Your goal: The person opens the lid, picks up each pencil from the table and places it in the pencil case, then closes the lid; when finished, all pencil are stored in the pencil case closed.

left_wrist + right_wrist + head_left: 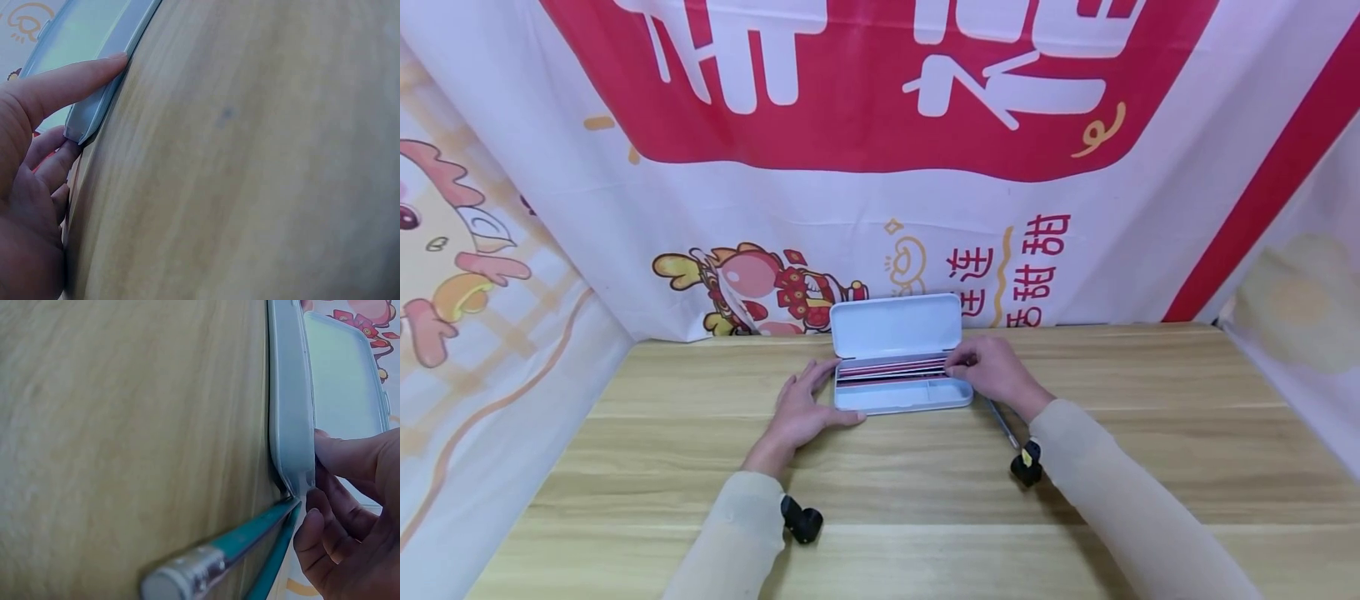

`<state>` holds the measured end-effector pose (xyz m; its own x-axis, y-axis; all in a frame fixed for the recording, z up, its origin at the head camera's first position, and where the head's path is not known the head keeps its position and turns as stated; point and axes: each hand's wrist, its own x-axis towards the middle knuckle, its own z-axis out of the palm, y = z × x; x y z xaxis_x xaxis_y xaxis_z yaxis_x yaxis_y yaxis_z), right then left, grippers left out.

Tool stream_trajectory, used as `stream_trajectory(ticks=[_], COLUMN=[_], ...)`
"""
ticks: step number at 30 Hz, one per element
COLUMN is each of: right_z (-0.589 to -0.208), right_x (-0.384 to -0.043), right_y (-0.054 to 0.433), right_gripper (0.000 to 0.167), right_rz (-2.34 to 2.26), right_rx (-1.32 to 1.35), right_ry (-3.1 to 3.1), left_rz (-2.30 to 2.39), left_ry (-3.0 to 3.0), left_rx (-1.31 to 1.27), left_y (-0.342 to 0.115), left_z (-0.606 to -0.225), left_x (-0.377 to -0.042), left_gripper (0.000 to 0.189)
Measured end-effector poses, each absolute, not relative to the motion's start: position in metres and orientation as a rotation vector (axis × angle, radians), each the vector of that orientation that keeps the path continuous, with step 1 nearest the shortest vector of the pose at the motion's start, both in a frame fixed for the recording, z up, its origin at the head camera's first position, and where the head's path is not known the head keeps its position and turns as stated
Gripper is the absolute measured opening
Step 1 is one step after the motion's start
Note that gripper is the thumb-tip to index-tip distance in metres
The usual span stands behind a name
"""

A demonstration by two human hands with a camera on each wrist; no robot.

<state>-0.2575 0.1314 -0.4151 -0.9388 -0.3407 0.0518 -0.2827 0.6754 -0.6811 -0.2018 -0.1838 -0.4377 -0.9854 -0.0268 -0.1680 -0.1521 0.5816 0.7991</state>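
A pale blue pencil case (883,397) lies on the table with its lid (897,327) raised at the back. Red, white and dark pencils (887,368) lie lengthwise inside. My left hand (801,410) grips the case's left end, thumb laid over the front rim and fingers around the side. Over the right end, my right hand (996,368) pinches a pencil near its tip; its fingers partly cover the grip. Beside that end, under the right wrist, are two green pencils, one (250,530) with a metal band and pale end, the other (275,556) next to it.
The wooden table (895,500) has a back edge just behind the case. A printed red and white cloth (880,192) hangs there, close to the raised lid. More printed cloth hangs at left and right. Small black devices (802,521) sit on both wrists.
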Motion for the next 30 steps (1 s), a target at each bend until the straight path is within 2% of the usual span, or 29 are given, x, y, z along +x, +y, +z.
stream_trajectory(ticks=[18, 24, 30], right_z=[-0.411, -0.404, -0.406], right_x=[-0.253, -0.248, -0.245], right_y=[0.135, 0.145, 0.142], right_gripper=[0.016, 0.019, 0.015], right_rz=[-1.172, -1.293, -1.246], right_rx=[-0.422, -0.291, -0.413], right_ry=[2.774, 2.728, 2.761], left_rz=[1.366, 1.362, 1.354], left_ry=[2.673, 2.67, 2.679], left_rx=[-0.143, -0.136, -0.131], left_y=[-0.184, -0.184, -0.185], left_z=[-0.44, -0.439, -0.439], left_x=[-0.203, -0.203, -0.202], left_gripper=[0.099, 0.099, 0.097])
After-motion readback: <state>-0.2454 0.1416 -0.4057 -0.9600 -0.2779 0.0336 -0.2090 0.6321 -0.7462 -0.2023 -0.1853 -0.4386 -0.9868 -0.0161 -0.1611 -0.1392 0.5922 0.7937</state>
